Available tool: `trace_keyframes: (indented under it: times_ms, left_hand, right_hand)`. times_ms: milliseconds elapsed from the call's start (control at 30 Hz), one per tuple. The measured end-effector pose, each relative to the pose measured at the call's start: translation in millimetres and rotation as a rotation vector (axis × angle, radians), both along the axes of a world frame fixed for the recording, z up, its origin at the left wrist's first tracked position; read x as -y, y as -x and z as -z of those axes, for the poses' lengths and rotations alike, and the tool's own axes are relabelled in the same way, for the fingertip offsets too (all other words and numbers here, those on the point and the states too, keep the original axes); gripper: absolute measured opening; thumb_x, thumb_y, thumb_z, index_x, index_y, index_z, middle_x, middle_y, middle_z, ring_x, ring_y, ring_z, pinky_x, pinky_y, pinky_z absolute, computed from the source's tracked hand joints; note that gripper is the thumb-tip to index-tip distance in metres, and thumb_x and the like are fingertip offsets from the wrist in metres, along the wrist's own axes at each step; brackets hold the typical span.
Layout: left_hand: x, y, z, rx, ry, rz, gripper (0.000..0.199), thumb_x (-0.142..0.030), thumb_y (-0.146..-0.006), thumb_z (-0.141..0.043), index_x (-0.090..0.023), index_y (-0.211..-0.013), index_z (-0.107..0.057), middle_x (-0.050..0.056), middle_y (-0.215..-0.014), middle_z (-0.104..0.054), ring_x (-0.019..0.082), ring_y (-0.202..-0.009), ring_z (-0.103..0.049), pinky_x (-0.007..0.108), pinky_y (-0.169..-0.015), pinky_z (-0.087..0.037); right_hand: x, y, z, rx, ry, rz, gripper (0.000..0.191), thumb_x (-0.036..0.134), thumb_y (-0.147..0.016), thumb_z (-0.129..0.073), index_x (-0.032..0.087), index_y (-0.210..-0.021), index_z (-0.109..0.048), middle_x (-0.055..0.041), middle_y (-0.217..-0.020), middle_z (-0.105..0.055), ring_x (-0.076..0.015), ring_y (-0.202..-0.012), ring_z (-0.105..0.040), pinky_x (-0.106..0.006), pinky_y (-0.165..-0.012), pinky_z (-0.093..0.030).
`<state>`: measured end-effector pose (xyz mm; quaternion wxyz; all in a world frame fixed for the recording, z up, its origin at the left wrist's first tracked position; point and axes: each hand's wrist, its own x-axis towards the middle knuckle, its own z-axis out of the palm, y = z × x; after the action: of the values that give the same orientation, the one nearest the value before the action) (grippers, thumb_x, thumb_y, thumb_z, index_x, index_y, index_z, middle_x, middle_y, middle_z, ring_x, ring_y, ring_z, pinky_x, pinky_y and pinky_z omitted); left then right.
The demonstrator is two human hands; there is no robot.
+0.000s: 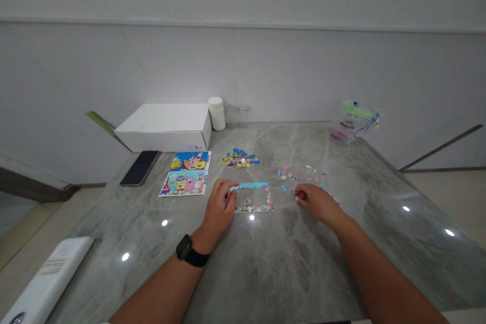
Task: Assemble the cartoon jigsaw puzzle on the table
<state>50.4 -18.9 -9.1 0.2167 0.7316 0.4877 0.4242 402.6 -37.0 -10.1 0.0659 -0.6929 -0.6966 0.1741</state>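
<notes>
Rested the left hand, loosely spread, over the left edge of the puzzle border, flat on the grey table. Curled the right hand among the loose pieces farther right; could not tell whether around one. Seemed best served by light steadying on the left, to avoid parting joints, and by pinching single pieces edgewise, checked against the picture cards at left.

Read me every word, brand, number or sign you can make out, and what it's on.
No text is legible.
White cardboard box: small print at its front's lower right, too small to read.
Long white object, lower left: printed lines on top, too blurred to read.
Colourful cartoon pictures: no lettering I can read.
</notes>
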Motion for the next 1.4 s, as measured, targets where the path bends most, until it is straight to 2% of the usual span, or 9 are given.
trace_keyframes:
  times_ms: [167,333,433,633,867,1100,1200,1300,1400]
  left_hand:
    - [3,1,-3.3,0.087,0.031,-0.047,0.020,-0.027,-0.104,-0.050,-0.028,-0.114,-0.067,0.007,-0.110,-0.064,0.021,-0.095,-0.065,0.036,-0.082,-0.058]
    - [6,2,-2.6,0.090,0.037,-0.020,0.022,-0.026,-0.103,-0.049,-0.030,-0.111,-0.069,0.008,-0.106,-0.065,0.023,-0.095,-0.067,0.039,-0.078,-0.060]
    - [7,1,-0.5,0.095,0.005,-0.009,0.023,-0.024,-0.103,-0.050,-0.030,-0.113,-0.069,0.008,-0.108,-0.066,0.023,-0.097,-0.067,0.038,-0.080,-0.060]
    - [9,-1,1.0,0.045,-0.149,0.069,0.024,-0.018,-0.102,-0.052,-0.024,-0.116,-0.070,0.008,-0.112,-0.066,0.021,-0.102,-0.066,0.037,-0.090,-0.057]
    - [5,-6,-4.0,0.035,-0.234,0.063,0.021,-0.015,-0.098,-0.055,-0.021,-0.112,-0.069,0.008,-0.108,-0.068,0.021,-0.100,-0.065,0.036,-0.090,-0.054]
    - [0,-8,-26.1,0.067,-0.283,0.119,0.018,-0.019,-0.098,-0.059,-0.022,-0.111,-0.070,0.005,-0.098,-0.069,0.018,-0.086,-0.061,0.033,-0.083,-0.052]
    - [-6,-9,-34.3,0.107,-0.277,0.103,0.018,-0.020,-0.097,-0.061,-0.022,-0.112,-0.071,0.004,-0.097,-0.069,0.017,-0.084,-0.059,0.031,-0.081,-0.050]
    - [-12,-8,-28.8,0.149,-0.250,0.037,0.015,-0.023,-0.098,-0.063,-0.022,-0.110,-0.071,0.004,-0.097,-0.069,0.017,-0.084,-0.059,0.031,-0.081,-0.050]
    - [-16,-6,-12.1,0.186,-0.192,-0.032,0.014,-0.027,-0.098,-0.064,-0.022,-0.108,-0.072,0.003,-0.095,-0.068,0.017,-0.083,-0.058,0.030,-0.080,-0.049]
  right_hand:
    - [1,3,-2.1,-0.087,-0.040,-0.081,0.011,0.022,-0.089,-0.064,0.028,-0.088,-0.073,-0.0074,-0.098,-0.074,-0.0253,-0.091,-0.071,-0.037,-0.085,-0.052]
    - [-6,29,-14.7,-0.305,-0.250,-0.059,0.018,0.031,-0.097,-0.056,0.033,-0.091,-0.072,-0.0102,-0.100,-0.074,-0.0296,-0.096,-0.070,-0.044,-0.090,-0.056]
    - [-7,38,-10.7,-0.347,-0.323,-0.058,0.019,0.032,-0.099,-0.054,0.032,-0.089,-0.070,-0.0108,-0.096,-0.073,-0.0307,-0.095,-0.069,-0.047,-0.090,-0.056]
    - [-4,31,6.3,-0.418,-0.471,-0.157,0.022,0.032,-0.103,-0.052,0.025,-0.111,-0.072,-0.0091,-0.099,-0.071,-0.0248,-0.087,-0.068,-0.042,-0.085,-0.057]
    - [-11,46,-10.8,-0.527,-0.682,-0.127,0.017,0.033,-0.098,-0.057,0.024,-0.095,-0.070,-0.0070,-0.090,-0.071,-0.0222,-0.083,-0.066,-0.037,-0.081,-0.054]
    - [-26,77,-47.5,-0.653,-0.537,-0.143,0.012,0.035,-0.088,-0.063,0.023,-0.088,-0.066,-0.0024,-0.080,-0.070,-0.0193,-0.074,-0.065,-0.033,-0.074,-0.052]
    - [-40,94,-63.3,-0.747,-0.460,-0.179,0.016,0.039,-0.084,-0.066,0.023,-0.088,-0.068,-0.0040,-0.089,-0.072,-0.0198,-0.082,-0.066,-0.032,-0.074,-0.053]
    - [-55,113,-66.8,-0.891,-0.414,-0.152,0.024,0.046,-0.079,-0.071,0.023,-0.087,-0.067,-0.0033,-0.089,-0.069,-0.0195,-0.084,-0.064,-0.031,-0.073,-0.052]
    - [-61,129,-55.1,-1.114,-0.235,-0.113,0.033,0.051,-0.075,-0.076,0.024,-0.089,-0.064,0.0011,-0.079,-0.063,-0.0163,-0.073,-0.059,-0.028,-0.064,-0.048]
